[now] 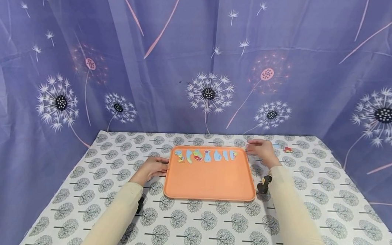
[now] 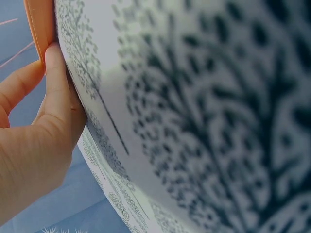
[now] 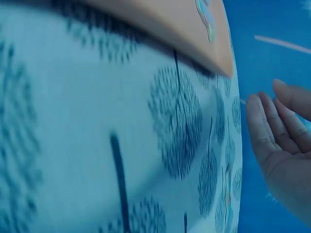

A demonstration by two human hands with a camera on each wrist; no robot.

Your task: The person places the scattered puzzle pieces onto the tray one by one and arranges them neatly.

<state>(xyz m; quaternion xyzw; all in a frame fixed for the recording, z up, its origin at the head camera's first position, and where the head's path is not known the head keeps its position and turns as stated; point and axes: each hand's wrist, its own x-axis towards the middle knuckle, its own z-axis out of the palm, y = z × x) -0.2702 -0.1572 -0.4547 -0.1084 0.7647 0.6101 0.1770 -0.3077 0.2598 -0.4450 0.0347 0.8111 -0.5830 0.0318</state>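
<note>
An orange tray [image 1: 209,182] lies on the patterned tablecloth, with a row of several light-blue picture pieces [image 1: 208,156] along its far side, like puzzle pieces. My left hand [image 1: 152,168] is at the tray's left edge. In the left wrist view, the thumb and fingers of that hand [image 2: 41,131] pinch the orange rim. Just off the tray's far right corner is my right hand [image 1: 262,152], holding nothing. The right wrist view shows this hand [image 3: 286,141] apart from the tray [image 3: 175,24], its fingers loosely bent.
Beyond the right hand, a red piece [image 1: 287,150] and a light-blue piece [image 1: 276,145] lie on the cloth. A black strap-like object [image 1: 264,184] is at the right wrist. A purple curtain [image 1: 164,98] with dandelion prints hangs behind the table.
</note>
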